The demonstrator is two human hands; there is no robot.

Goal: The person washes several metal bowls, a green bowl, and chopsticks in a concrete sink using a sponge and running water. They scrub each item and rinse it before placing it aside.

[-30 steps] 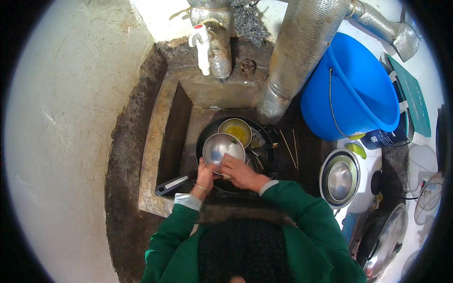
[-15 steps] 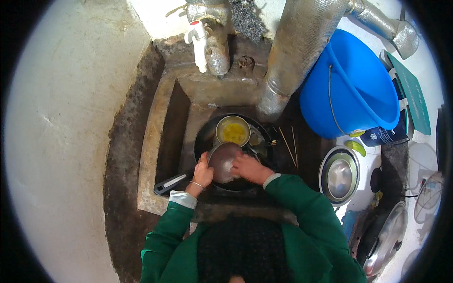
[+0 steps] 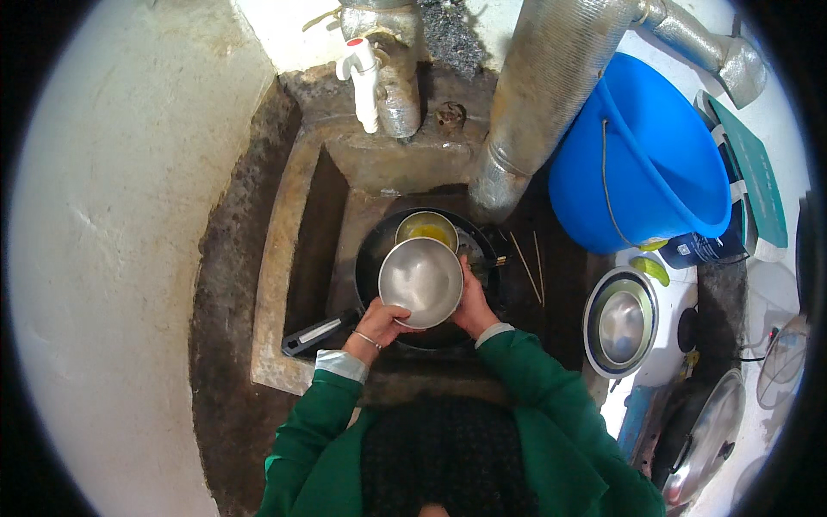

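A shiny metal bowl is held over the sink between both my hands, its inside facing up and looking bare. My left hand grips the lower left rim, thumb over the edge. Against the right side rests my right hand, its fingers partly hidden behind the bowl. Beneath is a black frying pan whose handle points to the lower left. Inside the pan, partly covered by the held bowl, stands a smaller-looking metal bowl with yellowish liquid. A dark handle lies at the pan's right edge.
The stone sink surrounds the pan. A white tap hangs at the back, beside a foil-wrapped pipe. To the right are thin sticks, a large blue bucket, nested metal bowls and a lidded pot.
My right hand has left the bowl's inside and moved to its right side. The bowl has turned so that its inside shows fully, and it covers more of the bowl behind.
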